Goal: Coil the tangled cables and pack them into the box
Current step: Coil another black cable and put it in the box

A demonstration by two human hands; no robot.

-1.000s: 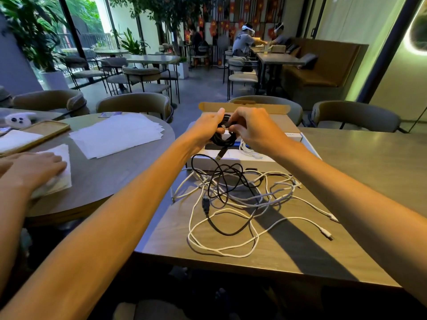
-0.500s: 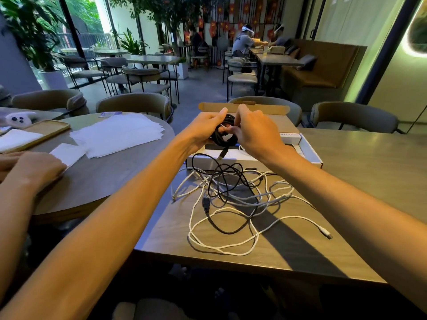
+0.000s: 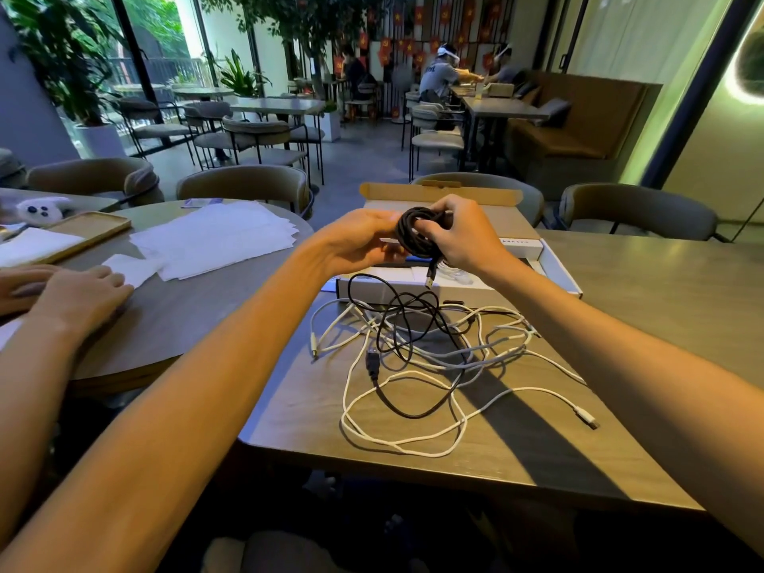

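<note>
A: While winding goes on, black coil [image 3: 417, 231] held up over the open box [image 3: 560, 275], nearly round already, plug end dangling below it.

B: Grip?

A: Left hand [image 3: 364, 241] curled loosely against the coil's left side, fingers half closed. Right hand [image 3: 459, 237] wrapped tighter round the right side, thumb and fingers pinching the loops together. So both on the same bundle.

B: And the tail?

A: Not done. Black lead running down from the coil into the pile, looping across the bench [image 3: 661, 308] to a black plug [image 3: 373, 363] lying in the middle of the mess. Probably a good few turns left on that one.

B: Rest of it?

A: Tangle of white cables [image 3: 413, 407] spread out just in front of the box, crossed over and under the black lead, one white connector [image 3: 587, 418] stretched off toward the right edge. None of those coiled yet. Something white seems to sit inside the box already, under the right wrist, but hard to say what.

B: So early days.

A: Pretty much. Best guess: first cable most of the way wound, nothing clearly packed, whites all untouched. Black tail likely to snag on the whites when pulled, so worth lifting slowly. Off to the left, another person's hands [image 3: 78, 291] on a round table with white sheets [image 3: 215, 237], not part of this.
</note>
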